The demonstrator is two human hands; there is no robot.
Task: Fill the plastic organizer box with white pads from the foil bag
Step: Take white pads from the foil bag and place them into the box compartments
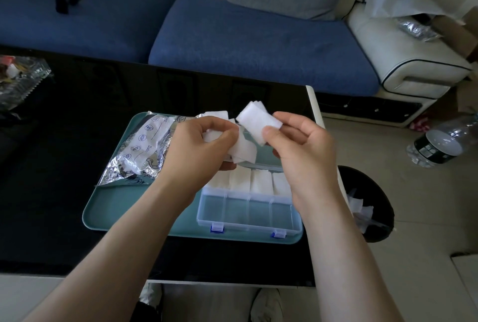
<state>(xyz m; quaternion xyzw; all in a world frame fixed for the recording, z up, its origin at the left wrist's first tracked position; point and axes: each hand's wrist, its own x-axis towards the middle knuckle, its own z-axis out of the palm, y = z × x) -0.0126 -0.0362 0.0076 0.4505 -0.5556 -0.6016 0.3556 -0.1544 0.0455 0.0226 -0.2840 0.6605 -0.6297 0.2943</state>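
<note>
A clear plastic organizer box (238, 209) with blue latches sits open on a teal tray (124, 208), on a glossy black tabletop (64, 140). Its far row of compartments holds white pads (261, 180); the near row shows bare plastic. Above the box, the left hand (199, 146) grips a loose bunch of pads (243, 149) in curled fingers. The right hand (305, 148) pinches a small stack (254, 120) between thumb and fingers. Both forearms cover parts of the box. The crumpled foil bag (144, 146) lies on the tray, left of the hands. A blue sofa (245, 37) stands behind, with a black bin (372, 192) and a bottle (439, 146) at the right.
</note>
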